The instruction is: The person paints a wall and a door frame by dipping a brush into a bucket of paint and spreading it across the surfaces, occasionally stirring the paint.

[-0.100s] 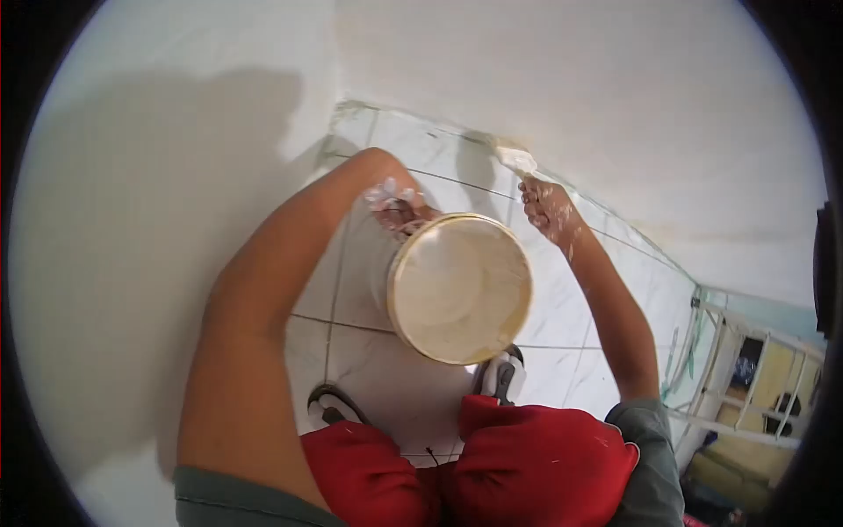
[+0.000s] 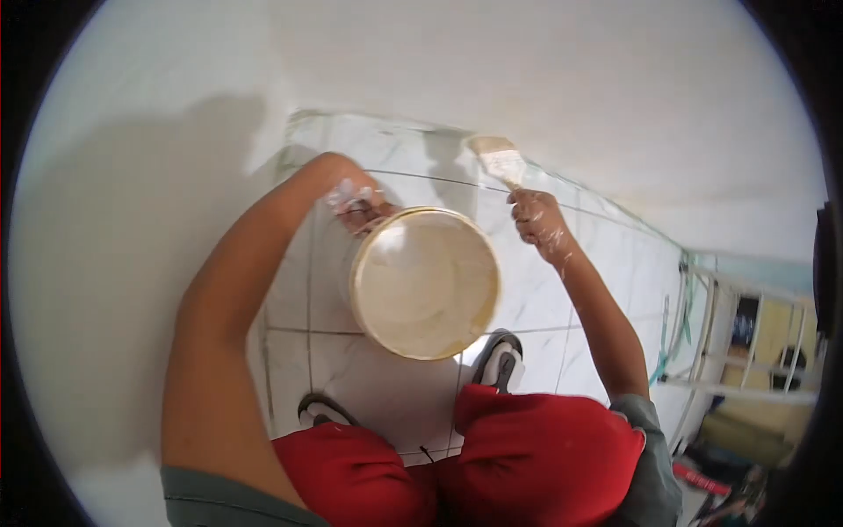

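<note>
My left hand [image 2: 358,209], spotted with white paint, grips the far left rim of a paint bucket [image 2: 427,285]. Pale paint coats the inside of the bucket, which tilts so its mouth faces me. In my right hand [image 2: 539,225] is the handle of a paintbrush [image 2: 501,161]; my fingers are wrapped round it and are also flecked with white. The wide bristles, pale with paint, point up and left, close by the line where the white wall [image 2: 606,105] meets the tiled floor.
White marbled tiles [image 2: 399,145] cover the floor, and a second wall [image 2: 114,263] rises on my left. My sandalled feet [image 2: 501,362] stand below the bucket. To the right is a white metal frame [image 2: 746,351] with assorted items behind it.
The bucket and my left hand have shifted left in view. My right hand and the paintbrush have moved slightly left and down, while the view itself has turned a little.
</note>
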Available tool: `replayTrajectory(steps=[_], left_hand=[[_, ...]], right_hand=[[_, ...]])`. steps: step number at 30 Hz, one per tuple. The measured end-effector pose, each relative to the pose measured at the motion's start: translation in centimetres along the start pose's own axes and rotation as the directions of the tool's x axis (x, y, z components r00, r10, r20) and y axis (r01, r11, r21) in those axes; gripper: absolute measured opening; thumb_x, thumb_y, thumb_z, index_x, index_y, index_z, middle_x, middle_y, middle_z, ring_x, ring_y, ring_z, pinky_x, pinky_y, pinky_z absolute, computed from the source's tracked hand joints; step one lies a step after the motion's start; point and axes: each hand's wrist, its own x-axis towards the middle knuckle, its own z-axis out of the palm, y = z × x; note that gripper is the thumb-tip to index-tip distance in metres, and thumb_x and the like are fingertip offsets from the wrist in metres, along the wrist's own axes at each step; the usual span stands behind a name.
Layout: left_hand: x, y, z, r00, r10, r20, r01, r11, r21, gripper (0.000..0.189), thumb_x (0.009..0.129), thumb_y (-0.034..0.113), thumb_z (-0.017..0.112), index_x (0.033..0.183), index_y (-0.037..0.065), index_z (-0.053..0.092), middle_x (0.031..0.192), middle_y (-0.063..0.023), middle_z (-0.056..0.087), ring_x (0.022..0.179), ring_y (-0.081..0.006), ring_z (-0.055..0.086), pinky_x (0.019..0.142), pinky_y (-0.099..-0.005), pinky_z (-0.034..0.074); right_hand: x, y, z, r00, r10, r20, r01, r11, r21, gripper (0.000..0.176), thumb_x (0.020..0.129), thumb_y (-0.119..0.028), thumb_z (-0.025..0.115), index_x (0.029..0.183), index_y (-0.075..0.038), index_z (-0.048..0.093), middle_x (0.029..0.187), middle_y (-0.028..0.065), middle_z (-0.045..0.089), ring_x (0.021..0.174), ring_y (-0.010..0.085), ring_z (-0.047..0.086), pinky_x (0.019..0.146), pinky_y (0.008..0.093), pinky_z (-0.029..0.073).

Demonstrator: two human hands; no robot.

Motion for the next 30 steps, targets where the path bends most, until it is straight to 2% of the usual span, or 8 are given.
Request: replayTrajectory(steps=[1,2,4,6,10,15,22,30], left_hand=[[0.7,0.7,0.2,0.996,0.034,0.082,-0.03,0.998,-0.06,0.028,0.08,0.021,0.051,0.1,0.002,0.058,0.086,-0.0054,0.061,0.065,-0.012,0.056,0.06,-0.0249,0.048],[0.8,1.8,1.3,1.0,0.023,-0.017,-0.023,0.999,0.038,0.027,0.08,0.022,0.051,0.097,0.002,0.058,0.083,-0.0046,0.061,0.065,-0.0117,0.057,0.058,-0.0257,0.048],[2.2,6.6,5.1,0.97,0.238,-0.058,-0.235,0.97,0.063,0.027,0.078,0.026,0.055,0.089,0.002,0.058,0.079,-0.004,0.06,0.069,-0.0126,0.059,0.058,-0.0274,0.049],[0.0,9.6,7.4,0.974,0.187,-0.131,-0.159,0.966,0.203,0.03,0.077,0.029,0.059,0.088,0.001,0.059,0.082,-0.0065,0.062,0.073,-0.0145,0.06,0.061,-0.028,0.051],[0.8,7.9,5.9,0.988,0.153,0.001,-0.152,0.986,0.075,0.039,0.083,0.039,0.054,0.097,0.003,0.058,0.088,-0.0074,0.061,0.076,-0.0154,0.06,0.07,-0.0306,0.051],[2.0,6.3,7.9,0.945,0.322,-0.052,-0.322,0.947,0.009,0.047,0.08,0.045,0.056,0.097,0.001,0.058,0.09,-0.009,0.061,0.079,-0.0178,0.06,0.069,-0.0295,0.051],[-0.8,11.2,12.3,0.895,0.301,-0.328,-0.347,0.934,-0.09,0.047,0.082,0.044,0.053,0.097,0.0,0.056,0.085,-0.0068,0.06,0.075,-0.013,0.058,0.067,-0.0262,0.048],[1.8,14.5,15.8,0.864,0.248,-0.437,-0.315,0.945,-0.086,0.055,0.083,0.053,0.046,0.098,0.0,0.053,0.089,-0.0093,0.06,0.081,-0.0161,0.059,0.075,-0.0317,0.048]], right_hand=[[-1.9,0.6,-1.7,1.0,0.021,-0.022,-0.021,1.0,0.015,0.022,0.082,-0.021,0.054,0.085,0.0,0.05,0.056,-0.0035,0.041,0.038,0.002,0.032,0.032,0.0171,0.021],[-3.5,1.3,-2.9,0.998,0.044,-0.05,-0.042,0.998,0.037,0.022,0.081,-0.021,0.054,0.085,0.0,0.05,0.056,-0.0035,0.041,0.038,0.0021,0.032,0.032,0.0172,0.021],[-8.4,-2.0,-8.2,0.96,0.143,-0.242,-0.14,0.99,0.031,0.021,0.081,-0.02,0.053,0.084,0.0,0.05,0.055,-0.0033,0.041,0.038,0.0023,0.032,0.032,0.0172,0.021],[-9.4,-0.8,-11.0,0.908,0.19,-0.372,-0.148,0.979,0.139,0.021,0.081,-0.02,0.053,0.083,0.001,0.052,0.055,-0.0028,0.042,0.038,0.0032,0.033,0.032,0.0182,0.022],[-7.6,3.2,-14.2,0.808,0.18,-0.561,-0.05,0.97,0.239,0.018,0.079,-0.018,0.053,0.082,-0.001,0.054,0.055,-0.0018,0.044,0.038,0.0051,0.034,0.034,0.0194,0.024],[-8.0,2.9,-18.1,0.808,0.166,-0.565,-0.041,0.973,0.227,0.019,0.08,-0.016,0.048,0.082,0.002,0.051,0.057,-0.0007,0.043,0.039,0.0044,0.032,0.034,0.0199,0.023],[-1.5,-0.2,-26.6,0.815,0.098,-0.572,-0.054,0.994,0.094,0.019,0.082,-0.017,0.049,0.076,0.001,0.051,0.054,0.0003,0.042,0.037,0.0057,0.032,0.032,0.0209,0.021],[-8.7,-6.1,-28.8,0.812,-0.122,-0.57,0.224,0.968,0.112,0.024,0.083,-0.022,0.052,0.07,-0.002,0.051,0.051,-0.0002,0.043,0.035,0.0049,0.033,0.03,0.0207,0.022]])
